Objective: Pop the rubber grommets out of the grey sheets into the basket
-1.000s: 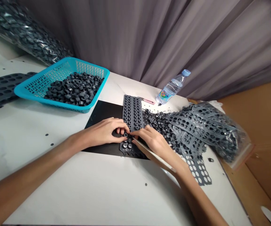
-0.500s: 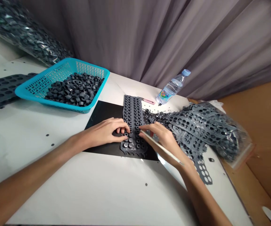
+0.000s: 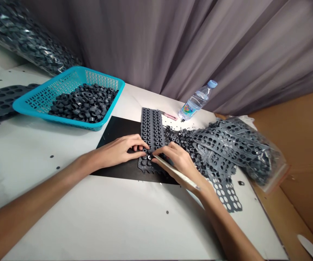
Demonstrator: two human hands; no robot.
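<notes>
Right grip (image 3: 176,157) is pinched on a slim white tool (image 3: 183,176), angled over the gray ring-studded sheet (image 3: 152,132) on a black mat (image 3: 118,127). Left grip (image 3: 120,148) sits at its left edge, probably steadying it; can't tell if it's pinching anything. Loose black bits (image 3: 185,137) crowd the right side.

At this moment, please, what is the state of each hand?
Left hand: partly curled at the studded grey sheet; whether it grips anything cannot be told.
Right hand: closed, holding a thin white tool at the same sheet.
</notes>
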